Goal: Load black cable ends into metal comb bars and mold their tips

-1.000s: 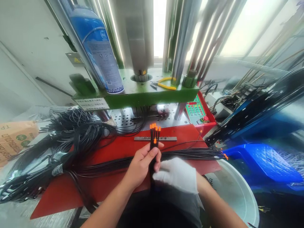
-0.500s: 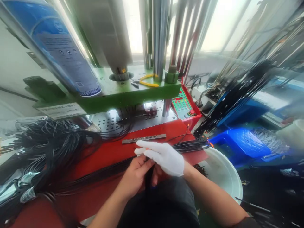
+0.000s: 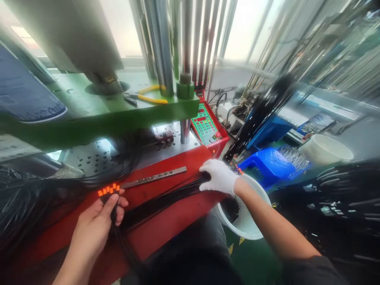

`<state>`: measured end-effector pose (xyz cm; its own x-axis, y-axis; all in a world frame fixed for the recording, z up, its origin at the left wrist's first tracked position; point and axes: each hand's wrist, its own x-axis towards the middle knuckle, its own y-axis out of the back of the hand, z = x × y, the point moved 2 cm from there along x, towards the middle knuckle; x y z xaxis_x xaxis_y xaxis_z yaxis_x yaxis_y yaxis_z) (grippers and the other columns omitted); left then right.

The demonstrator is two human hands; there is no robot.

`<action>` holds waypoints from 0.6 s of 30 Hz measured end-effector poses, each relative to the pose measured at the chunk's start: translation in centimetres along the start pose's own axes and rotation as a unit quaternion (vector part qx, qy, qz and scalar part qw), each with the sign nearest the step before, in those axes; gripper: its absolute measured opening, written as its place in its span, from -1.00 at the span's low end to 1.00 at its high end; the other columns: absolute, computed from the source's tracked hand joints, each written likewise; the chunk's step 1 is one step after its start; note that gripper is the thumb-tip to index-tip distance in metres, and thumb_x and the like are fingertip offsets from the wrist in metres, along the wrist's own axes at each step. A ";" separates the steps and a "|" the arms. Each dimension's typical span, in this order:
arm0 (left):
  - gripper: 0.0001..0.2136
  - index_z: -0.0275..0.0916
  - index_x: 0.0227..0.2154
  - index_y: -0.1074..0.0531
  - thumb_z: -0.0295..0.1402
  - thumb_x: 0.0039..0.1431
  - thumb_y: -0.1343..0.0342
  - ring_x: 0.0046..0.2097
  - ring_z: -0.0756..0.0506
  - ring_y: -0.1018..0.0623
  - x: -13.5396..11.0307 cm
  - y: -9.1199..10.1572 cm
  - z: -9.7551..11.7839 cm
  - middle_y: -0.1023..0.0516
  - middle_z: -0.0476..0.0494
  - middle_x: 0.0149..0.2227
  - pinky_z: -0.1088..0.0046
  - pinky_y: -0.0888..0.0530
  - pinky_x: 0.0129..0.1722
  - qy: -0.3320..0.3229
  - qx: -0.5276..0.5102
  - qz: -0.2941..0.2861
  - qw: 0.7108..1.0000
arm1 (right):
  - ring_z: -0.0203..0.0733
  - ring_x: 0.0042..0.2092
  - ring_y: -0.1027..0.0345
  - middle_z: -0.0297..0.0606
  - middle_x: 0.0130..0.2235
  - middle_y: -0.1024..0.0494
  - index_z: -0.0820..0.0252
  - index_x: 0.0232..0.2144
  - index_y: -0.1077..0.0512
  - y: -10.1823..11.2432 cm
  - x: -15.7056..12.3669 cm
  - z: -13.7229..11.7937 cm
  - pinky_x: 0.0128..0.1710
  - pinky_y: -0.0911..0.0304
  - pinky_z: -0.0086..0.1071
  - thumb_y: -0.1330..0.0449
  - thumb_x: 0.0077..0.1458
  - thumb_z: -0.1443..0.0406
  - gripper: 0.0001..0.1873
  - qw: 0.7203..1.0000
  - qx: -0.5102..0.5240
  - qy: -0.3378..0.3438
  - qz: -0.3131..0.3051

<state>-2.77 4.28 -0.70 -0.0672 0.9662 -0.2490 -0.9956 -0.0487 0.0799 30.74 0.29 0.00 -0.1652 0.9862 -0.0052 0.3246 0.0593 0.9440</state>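
My bare left hand is closed round a small bunch of black cables with orange tips, held upright over the red table. My right hand, in a white glove, is closed on the end of a long bundle of black cables that lies across the red table, near its right edge. A narrow metal bar with holes lies on the table just beyond both hands.
A green press frame with steel columns stands behind the table, yellow pliers on it. A red and green control panel is at the right. A white bucket, a blue stool and black cable heaps surround the table.
The view has swung right. My hands have parted: the left moved left with the orange-tipped bunch, the gloved right reached to the right end of the long cable bundle.
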 end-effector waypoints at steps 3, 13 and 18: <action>-0.79 -0.24 -0.27 -0.45 -0.25 0.06 -0.21 -0.58 0.05 -0.24 0.4 1.6 -1.2 -0.42 0.06 -0.50 0.52 -0.19 -0.62 0.008 0.014 0.022 1.000 | -0.14 -0.14 -0.34 -0.20 -0.22 -0.51 0.13 -0.26 -0.52 0.0 -1.7 2.4 -0.09 -0.15 -0.30 -0.19 0.09 0.12 -0.75 0.995 -0.078 -0.013 -0.059; -0.80 -0.27 -0.31 -0.43 -0.22 0.13 -0.17 -0.56 0.05 -0.25 0.4 2.4 -2.3 -0.42 0.01 -0.46 0.53 -0.21 -0.62 -0.006 0.016 -0.019 1.000 | -0.03 -0.08 -0.37 -0.03 -0.10 -0.52 0.19 -0.09 -0.50 4.4 -3.6 7.9 -0.10 -0.20 -0.25 -0.09 -0.06 0.46 -0.55 0.968 -0.185 -0.146 -0.082; -0.81 -0.30 -0.40 -0.41 -0.25 0.14 -0.15 -0.56 0.06 -0.26 0.1 2.4 -2.3 -0.45 -0.01 -0.44 0.54 -0.23 -0.60 -0.028 0.026 -0.027 0.999 | 0.00 0.08 -0.22 -0.06 0.02 -0.43 0.20 -0.01 -0.42 2.9 -2.1 1.1 0.05 -0.10 -0.21 -0.12 -0.20 0.49 -0.39 0.983 -0.128 0.083 -0.099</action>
<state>-5.32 3.65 -2.78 -0.0092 0.9797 -0.2003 -0.9930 0.0147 0.1174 33.04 -1.48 2.34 -0.3582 0.9194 -0.1623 0.0298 0.1850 0.9823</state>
